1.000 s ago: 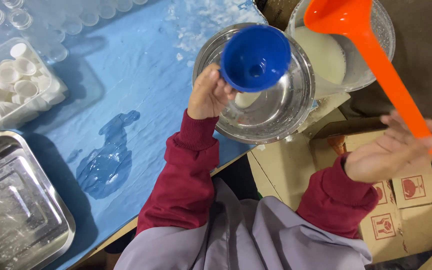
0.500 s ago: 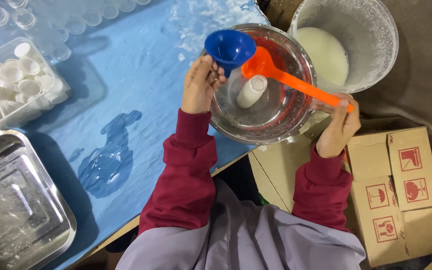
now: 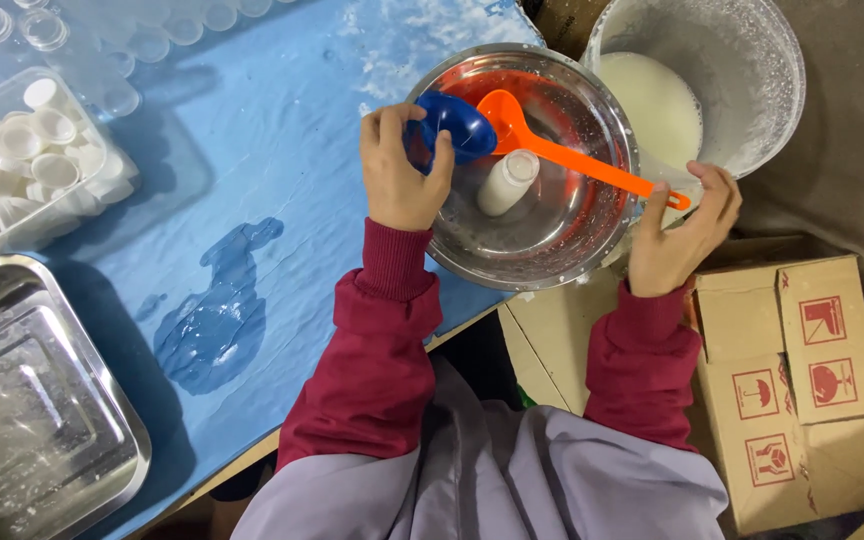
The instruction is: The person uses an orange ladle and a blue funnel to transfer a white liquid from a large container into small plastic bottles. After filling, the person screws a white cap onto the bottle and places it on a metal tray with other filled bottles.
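My left hand (image 3: 399, 170) grips a blue funnel (image 3: 457, 127) at the left rim of a steel bowl (image 3: 552, 250). An orange ladle (image 3: 562, 150) lies across the bowl, its cup next to the funnel, and my right hand (image 3: 677, 235) holds the end of its handle at the bowl's right rim. A small white bottle (image 3: 507, 182) lies tilted inside the bowl. Beyond the bowl stands a white bucket (image 3: 752, 90) holding white liquid.
The blue table (image 3: 252, 130) has a wet puddle (image 3: 214, 320) near its front edge. A clear box of white caps (image 3: 22, 160) sits at left, a steel tray (image 3: 32, 400) at lower left, clear cups at the top. Cardboard boxes (image 3: 802, 370) stand at right.
The ladle came down from high over the bucket into the bowl. My left hand lowered the funnel to the bowl's left rim. My right hand moved in to the bowl's right edge.
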